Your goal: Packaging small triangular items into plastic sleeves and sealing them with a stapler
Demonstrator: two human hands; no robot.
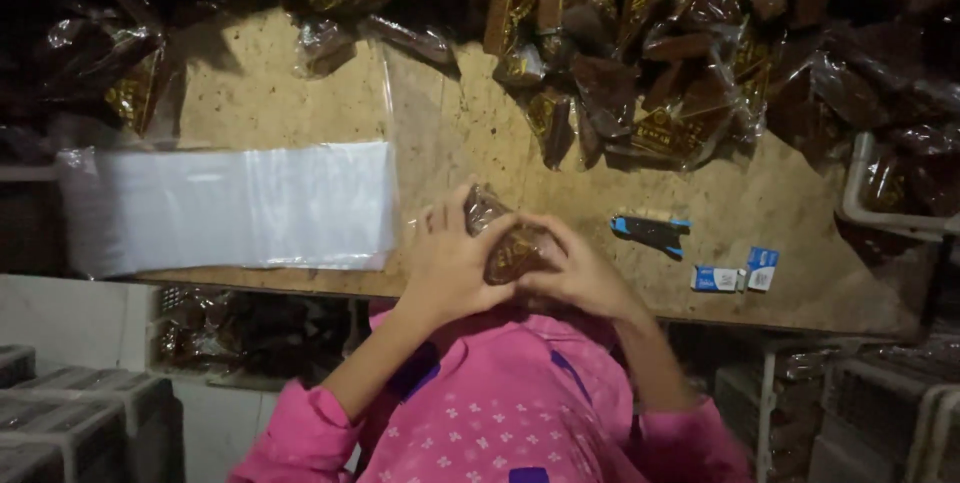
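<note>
Brown clear-wrapped packet (508, 243), tilted, clasped above the table edge.

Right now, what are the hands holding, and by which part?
Both hold one brown packet in clear wrap: left hand at its left side, right hand at its lower right end.

- The wrapped brown block (508, 243) is mostly covered by the fingers (455, 218) of both hands; only its top shows.
- The heap of wrapped blocks (680, 53) runs off the top and right edges.
- The crates (70, 423) under the counter (480, 133) are cut off at the bottom-left corner.
- The top-left corner is too dark to read.
</note>
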